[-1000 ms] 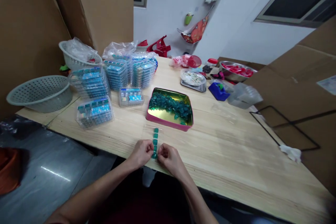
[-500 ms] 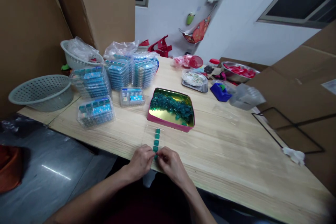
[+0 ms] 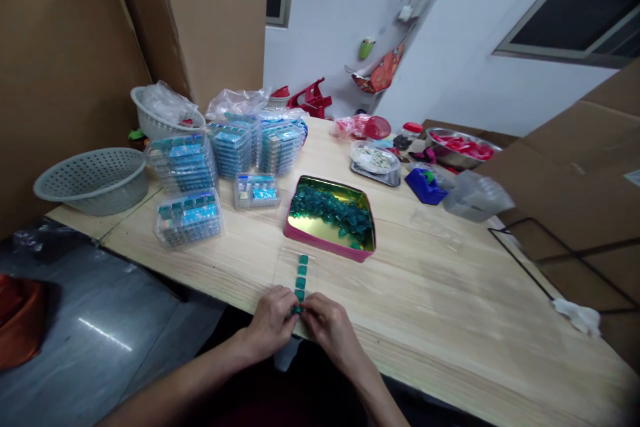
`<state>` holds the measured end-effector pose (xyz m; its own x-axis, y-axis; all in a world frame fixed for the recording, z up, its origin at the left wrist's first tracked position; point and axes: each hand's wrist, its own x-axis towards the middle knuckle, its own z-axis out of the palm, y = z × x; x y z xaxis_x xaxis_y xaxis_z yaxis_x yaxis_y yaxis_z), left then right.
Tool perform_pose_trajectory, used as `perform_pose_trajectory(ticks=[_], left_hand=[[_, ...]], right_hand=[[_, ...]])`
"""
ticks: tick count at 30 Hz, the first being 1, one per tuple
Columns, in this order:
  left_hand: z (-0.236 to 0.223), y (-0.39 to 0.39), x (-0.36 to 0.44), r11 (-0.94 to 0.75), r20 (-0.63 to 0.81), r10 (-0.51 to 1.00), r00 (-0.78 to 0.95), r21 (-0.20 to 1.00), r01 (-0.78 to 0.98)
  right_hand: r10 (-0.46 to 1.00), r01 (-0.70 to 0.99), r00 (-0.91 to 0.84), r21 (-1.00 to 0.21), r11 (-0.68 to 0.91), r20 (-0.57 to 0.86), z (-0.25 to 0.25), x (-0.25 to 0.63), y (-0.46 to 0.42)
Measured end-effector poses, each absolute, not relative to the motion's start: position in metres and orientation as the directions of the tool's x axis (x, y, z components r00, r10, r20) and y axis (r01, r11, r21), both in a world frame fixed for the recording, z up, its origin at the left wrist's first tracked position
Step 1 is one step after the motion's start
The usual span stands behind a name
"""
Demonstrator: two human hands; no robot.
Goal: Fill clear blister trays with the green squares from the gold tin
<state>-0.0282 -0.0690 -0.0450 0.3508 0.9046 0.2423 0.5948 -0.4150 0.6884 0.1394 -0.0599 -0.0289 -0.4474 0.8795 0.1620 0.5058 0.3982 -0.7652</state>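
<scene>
At the table's near edge, my left hand [image 3: 273, 321] and my right hand [image 3: 331, 327] meet with closed fingertips on a small dark green piece [image 3: 297, 310]. My fingers partly cover it. Just beyond them, several square green pieces [image 3: 301, 282] form a straight column on a clear, thin plastic tray [image 3: 285, 269], whose outline is faint. Past the tray lies a pink-sided tin [image 3: 327, 247] with a gold inside. Loose, shiny teal-green pieces [image 3: 327, 208] are heaped in it.
Stacked clear boxes with blue labels [image 3: 189, 219] stand at the left, beside a grey perforated basket [image 3: 93, 180]. A single flat box [image 3: 257, 192] lies left of the tin. Farther right are a plate [image 3: 374, 157], a blue tape dispenser [image 3: 425, 187] and clear containers [image 3: 477, 197].
The whole scene sits slightly lower and to the right as the head view shifts. My hands stay together at the column's near end, and the green piece between them shows a little more.
</scene>
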Motion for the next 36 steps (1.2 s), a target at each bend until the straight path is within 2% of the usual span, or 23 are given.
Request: perform_pose_trajectory(ticks=[5,10,14,17,19,22,25,27,31,36], left_hand=[[-0.047,-0.066,-0.028,-0.435,0.283,0.895,0.346,0.729,0.528],[-0.045,-0.065,-0.029,-0.477,0.287,0.871,0.399,0.689,0.545],[-0.042,-0.065,-0.031,-0.461,0.278,0.879,0.388,0.703,0.541],[-0.039,-0.068,-0.033,-0.464,0.333,0.884,0.329,0.716,0.521],[-0.037,-0.072,-0.033,-0.536,0.399,0.844,0.357,0.649,0.54],[-0.039,-0.077,-0.031,-0.664,0.422,0.747,0.513,0.441,0.605],[-0.045,-0.08,-0.029,-0.726,0.405,0.681,0.61,0.268,0.633],[-0.048,-0.081,-0.031,-0.739,0.402,0.664,0.63,0.23,0.633],[-0.047,-0.089,-0.051,-0.756,0.372,0.651,0.661,0.236,0.611],[-0.041,-0.102,-0.096,-0.735,0.463,0.675,0.575,0.345,0.584]], right_hand=[[0.845,0.527,-0.49,-0.7,0.482,0.213,-0.036,0.14,-0.062],[0.839,0.546,-0.5,-0.675,0.496,0.213,-0.037,0.14,-0.064],[0.844,0.517,-0.497,-0.712,0.476,0.203,-0.03,0.143,-0.061],[0.868,0.473,-0.408,-0.748,0.466,0.283,-0.026,0.15,-0.054],[0.872,0.47,-0.346,-0.74,0.481,0.348,-0.026,0.153,-0.047],[0.854,0.49,-0.33,-0.7,0.52,0.403,-0.032,0.153,-0.032],[0.843,0.527,-0.365,-0.658,0.538,0.396,-0.041,0.147,-0.012],[0.84,0.564,-0.404,-0.624,0.541,0.362,-0.045,0.143,-0.001],[0.816,0.598,-0.496,-0.565,0.568,0.296,-0.04,0.145,-0.002],[0.721,0.466,-0.623,-0.596,0.654,0.304,-0.036,0.171,-0.037]])
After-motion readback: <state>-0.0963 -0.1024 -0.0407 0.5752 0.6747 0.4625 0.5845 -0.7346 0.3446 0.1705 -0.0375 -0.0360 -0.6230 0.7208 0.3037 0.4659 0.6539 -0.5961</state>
